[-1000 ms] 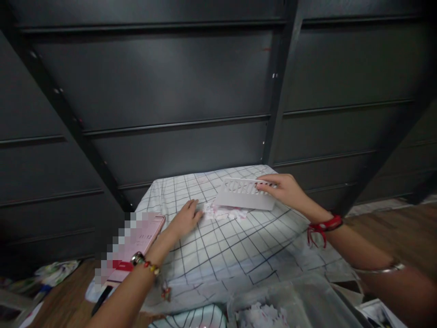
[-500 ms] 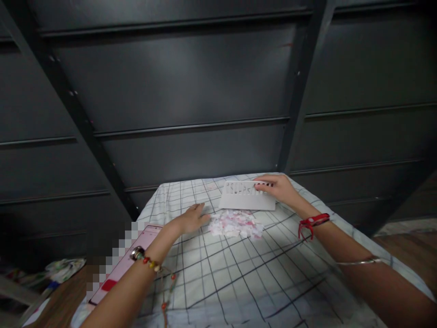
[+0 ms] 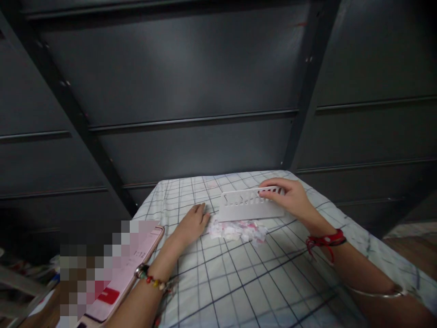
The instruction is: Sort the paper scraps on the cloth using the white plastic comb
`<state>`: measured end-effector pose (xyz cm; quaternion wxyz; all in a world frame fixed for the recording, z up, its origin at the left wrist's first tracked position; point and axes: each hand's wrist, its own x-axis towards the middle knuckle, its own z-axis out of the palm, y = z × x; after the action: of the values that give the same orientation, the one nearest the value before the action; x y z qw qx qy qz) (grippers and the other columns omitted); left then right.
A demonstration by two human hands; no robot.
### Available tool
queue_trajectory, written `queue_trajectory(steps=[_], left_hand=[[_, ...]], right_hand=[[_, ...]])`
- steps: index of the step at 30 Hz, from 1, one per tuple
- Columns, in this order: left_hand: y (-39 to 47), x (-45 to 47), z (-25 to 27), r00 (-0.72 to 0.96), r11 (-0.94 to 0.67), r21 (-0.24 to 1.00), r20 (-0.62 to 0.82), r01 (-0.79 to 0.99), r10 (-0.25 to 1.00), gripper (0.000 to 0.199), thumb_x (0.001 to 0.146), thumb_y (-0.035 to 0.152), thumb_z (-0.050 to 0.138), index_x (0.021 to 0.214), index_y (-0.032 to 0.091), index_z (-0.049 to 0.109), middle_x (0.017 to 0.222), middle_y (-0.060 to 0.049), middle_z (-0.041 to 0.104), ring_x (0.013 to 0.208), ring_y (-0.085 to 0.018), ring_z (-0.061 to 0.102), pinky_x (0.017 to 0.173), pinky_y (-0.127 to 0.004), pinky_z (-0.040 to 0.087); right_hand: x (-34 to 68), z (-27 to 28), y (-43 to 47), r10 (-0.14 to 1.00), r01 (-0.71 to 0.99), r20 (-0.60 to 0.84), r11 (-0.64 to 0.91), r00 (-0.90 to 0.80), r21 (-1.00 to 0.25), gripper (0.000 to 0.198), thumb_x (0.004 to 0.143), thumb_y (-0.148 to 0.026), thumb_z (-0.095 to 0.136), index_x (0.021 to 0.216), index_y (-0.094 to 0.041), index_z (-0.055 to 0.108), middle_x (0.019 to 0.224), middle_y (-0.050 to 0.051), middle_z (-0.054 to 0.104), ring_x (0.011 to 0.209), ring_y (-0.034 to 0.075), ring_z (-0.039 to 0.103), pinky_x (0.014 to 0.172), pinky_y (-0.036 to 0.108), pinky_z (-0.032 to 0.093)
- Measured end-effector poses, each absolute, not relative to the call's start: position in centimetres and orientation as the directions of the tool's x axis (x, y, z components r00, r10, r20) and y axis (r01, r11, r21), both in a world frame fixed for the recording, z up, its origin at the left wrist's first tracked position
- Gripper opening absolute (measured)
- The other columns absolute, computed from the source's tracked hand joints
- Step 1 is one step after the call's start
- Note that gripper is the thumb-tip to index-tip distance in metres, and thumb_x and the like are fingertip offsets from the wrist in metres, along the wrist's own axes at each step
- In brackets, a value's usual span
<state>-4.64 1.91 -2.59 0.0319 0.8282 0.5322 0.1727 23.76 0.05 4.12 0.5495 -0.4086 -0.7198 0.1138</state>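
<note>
White and slotted, a thin plate [image 3: 251, 210] stands tilted on its long edge at 12 o'clock of a loose heap of pink-and-white paper-like scraps [image 3: 239, 231], its lower edge at the heap's far side; contact is too blurred to tell. A person's right hand [image 3: 289, 197], at 2 o'clock, pinches the plate's upper corner between thumb and fingers. The left hand [image 3: 191, 224], at 9 o'clock, lies palm down just beside the heap, thumb parted from the fingers, grasping nothing. Dark checked lines show through some of the plate's slots. The scraps lie directly on a checked cloth [image 3: 211, 278] covering the bench. At 8 o'clock, a pink-edged phone [image 3: 124, 273], partly pixelated, glows beside the left forearm. Beads [image 3: 154, 281] circle the left wrist; red cord [image 3: 326, 239] wraps the right. Dark panels [image 3: 184, 68] rise at 12 o'clock.
</note>
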Motion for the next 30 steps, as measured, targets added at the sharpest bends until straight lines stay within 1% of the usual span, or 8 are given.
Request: queue_trajectory(steps=[4, 8, 14, 18, 24, 30], left_hand=[[1.8, -4.7, -2.6, 0.39, -0.433, 0.196, 0.223, 0.88, 0.893, 0.043, 0.092, 0.032, 0.032, 0.125, 0.01, 0.046, 0.13, -0.017, 0.052, 0.123, -0.029, 0.046, 0.103, -0.041, 0.037], [1.3, -4.1, -2.2, 0.411, -0.438, 0.158, 0.176, 0.885, 0.894, 0.047, 0.093, 0.034, 0.03, 0.129, 0.006, 0.043, 0.133, -0.019, 0.048, 0.126, -0.028, 0.042, 0.105, -0.04, 0.034], [-0.1, -3.0, -1.2, 0.477, -0.504, 0.176, 0.175, 0.846, 0.862, 0.049, 0.095, 0.038, 0.03, 0.135, 0.011, 0.038, 0.14, -0.015, 0.042, 0.131, -0.026, 0.036, 0.107, -0.039, 0.031], [-0.8, -2.5, -0.6, 0.504, -0.523, 0.185, 0.139, 0.832, 0.852, 0.053, 0.095, 0.04, 0.029, 0.137, 0.008, 0.034, 0.143, -0.017, 0.038, 0.134, -0.026, 0.031, 0.109, -0.039, 0.029], [-1.1, -2.4, 0.0, 0.534, -0.55, 0.226, 0.136, 0.804, 0.835, 0.052, 0.096, 0.041, 0.028, 0.137, 0.009, 0.034, 0.142, -0.016, 0.039, 0.132, -0.025, 0.034, 0.108, -0.037, 0.03], [-1.3, -2.2, 0.4, 0.528, -0.535, 0.24, 0.097, 0.81, 0.844, 0.055, 0.096, 0.041, 0.028, 0.138, 0.006, 0.033, 0.143, -0.018, 0.036, 0.133, -0.025, 0.033, 0.108, -0.037, 0.029]], right_hand=[[23.6, 4.6, -0.8, 0.701, 0.466, 0.699, 0.67, -0.141, -0.578, 0.02, 0.07, -0.043, 0.067, 0.07, -0.023, 0.07, 0.073, 0.004, 0.072, 0.067, 0.019, 0.065, 0.054, 0.03, 0.048], [24.6, 5.1, -0.9, 0.711, 0.494, 0.682, 0.66, -0.168, -0.566, 0.019, 0.069, -0.042, 0.068, 0.069, -0.023, 0.07, 0.073, 0.003, 0.072, 0.069, 0.02, 0.066, 0.057, 0.031, 0.049], [25.9, 5.0, -0.4, 0.741, 0.505, 0.644, 0.637, -0.192, -0.582, 0.02, 0.068, -0.042, 0.067, 0.069, -0.023, 0.071, 0.073, 0.003, 0.072, 0.069, 0.021, 0.066, 0.062, 0.032, 0.051], [26.0, 4.8, -0.3, 0.73, 0.492, 0.649, 0.654, -0.214, -0.574, 0.017, 0.068, -0.039, 0.068, 0.07, -0.023, 0.071, 0.074, 0.003, 0.073, 0.071, 0.021, 0.067, 0.066, 0.033, 0.052], [26.0, 4.9, -0.5, 0.744, 0.482, 0.639, 0.641, -0.197, -0.597, 0.014, 0.066, -0.037, 0.069, 0.069, -0.023, 0.071, 0.074, 0.003, 0.073, 0.07, 0.021, 0.067, 0.067, 0.033, 0.052], [26.0, 5.1, -0.8, 0.753, 0.47, 0.632, 0.632, -0.185, -0.616, 0.012, 0.066, -0.035, 0.069, 0.068, -0.023, 0.071, 0.073, 0.003, 0.073, 0.071, 0.021, 0.066, 0.067, 0.032, 0.052]])
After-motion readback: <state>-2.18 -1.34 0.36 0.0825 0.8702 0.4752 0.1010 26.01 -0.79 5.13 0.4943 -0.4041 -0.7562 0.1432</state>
